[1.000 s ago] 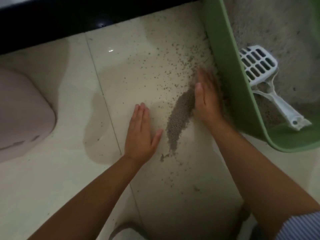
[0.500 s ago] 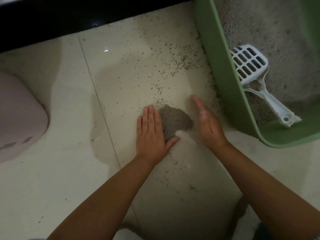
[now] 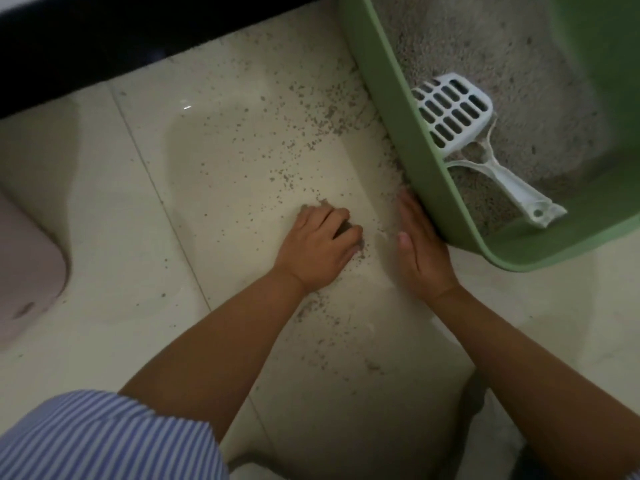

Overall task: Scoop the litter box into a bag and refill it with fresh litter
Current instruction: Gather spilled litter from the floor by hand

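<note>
Gripping a clump of spilled litter (image 3: 346, 230) under curled left hand (image 3: 318, 247), right hand (image 3: 420, 254) flat, touching litter box (image 3: 391, 109)

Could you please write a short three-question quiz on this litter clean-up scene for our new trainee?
1. True or false: the white slotted plastic scoop lies inside the green plastic litter box.
2. Which hand is curled over the small pile of grey spilled litter on the pale tiled floor? A) left hand B) right hand
3. Fill in: the right hand, fingers straight, lies beside the litter box's ____ wall.

Key
1. True; its handle points toward the near corner.
2. A; the fingers curl round the grains.
3. Outer; whether it touches cannot be told.
</note>
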Available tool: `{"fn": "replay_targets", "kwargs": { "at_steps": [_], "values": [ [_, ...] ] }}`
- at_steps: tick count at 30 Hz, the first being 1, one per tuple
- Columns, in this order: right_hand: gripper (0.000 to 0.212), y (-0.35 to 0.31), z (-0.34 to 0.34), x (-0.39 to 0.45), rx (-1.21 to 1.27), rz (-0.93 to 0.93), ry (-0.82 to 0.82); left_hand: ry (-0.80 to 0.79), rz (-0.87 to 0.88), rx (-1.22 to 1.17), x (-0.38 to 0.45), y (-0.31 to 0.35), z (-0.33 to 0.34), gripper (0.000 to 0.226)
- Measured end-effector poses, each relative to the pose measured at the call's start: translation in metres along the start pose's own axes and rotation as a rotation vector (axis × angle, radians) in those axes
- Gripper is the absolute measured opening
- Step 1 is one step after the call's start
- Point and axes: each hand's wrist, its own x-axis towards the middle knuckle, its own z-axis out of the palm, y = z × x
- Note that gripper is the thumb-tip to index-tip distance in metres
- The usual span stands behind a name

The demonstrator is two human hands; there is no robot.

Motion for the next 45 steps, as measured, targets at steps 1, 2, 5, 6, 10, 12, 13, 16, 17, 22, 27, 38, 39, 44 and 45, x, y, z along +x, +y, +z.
{"fn": "replay_targets", "kwargs": {
  "at_steps": [1, 2, 5, 6, 10, 12, 13, 16, 17, 22, 27, 38, 39, 44, 45],
  "values": [
    [0.080, 0.000, 0.000, -0.001, -0.003, -0.006, -0.008, 0.026, 0.006, 0.010, -0.001, 0.001, 0.001, 0.018],
    [0.079, -0.001, -0.001, -0.001, -0.001, 0.007, -0.017, 0.048, 0.013, 0.032, -0.002, 0.002, 0.002, 0.017],
    [0.074, -0.004, -0.004, -0.005, 0.017, 0.041, -0.013, 0.099, 0.041, 0.090, -0.002, 0.003, 0.002, 0.015],
    [0.075, -0.005, -0.004, -0.006, 0.019, 0.046, -0.013, 0.109, 0.053, 0.112, 0.000, 0.003, 0.000, 0.015],
    [0.080, -0.004, -0.002, -0.017, -0.011, 0.062, -0.034, 0.031, 0.058, 0.071, 0.004, 0.006, -0.010, 0.021],
    [0.084, -0.006, -0.003, -0.024, -0.035, 0.084, -0.054, 0.000, 0.091, 0.067, 0.004, 0.005, -0.009, 0.049],
    [0.086, -0.008, -0.004, -0.027, -0.046, 0.088, -0.068, -0.028, 0.122, 0.084, 0.006, 0.004, -0.008, 0.046],
    [0.087, -0.013, -0.003, -0.034, -0.074, 0.063, -0.086, -0.314, 0.216, 0.154, 0.024, 0.007, -0.026, 0.022],
    [0.087, -0.014, -0.003, -0.034, -0.083, 0.043, -0.084, -0.443, 0.213, 0.177, 0.030, 0.008, -0.031, 0.021],
    [0.085, -0.017, -0.005, -0.021, -0.151, -0.069, -0.079, -0.326, 0.025, 0.144, 0.025, -0.012, -0.066, 0.010],
    [0.056, -0.057, 0.009, 0.010, -0.310, -0.219, -0.132, -0.052, -0.362, 0.244, 0.009, -0.046, -0.120, 0.039],
    [0.043, -0.253, 0.008, 0.094, -0.390, -0.756, 0.018, 0.316, -0.760, 0.552, -0.011, -0.078, -0.312, 0.042],
    [0.044, -0.271, 0.006, 0.096, -0.367, -0.806, 0.039, 0.342, -0.793, 0.567, -0.014, -0.081, -0.330, 0.042],
    [0.039, -0.328, 0.003, 0.087, -0.231, -1.010, 0.141, 0.275, -1.089, 0.570, -0.046, -0.096, -0.393, 0.041],
    [0.038, -0.336, 0.003, 0.085, -0.194, -1.029, 0.160, 0.203, -1.175, 0.576, -0.055, -0.099, -0.399, 0.044]
  ]
}}
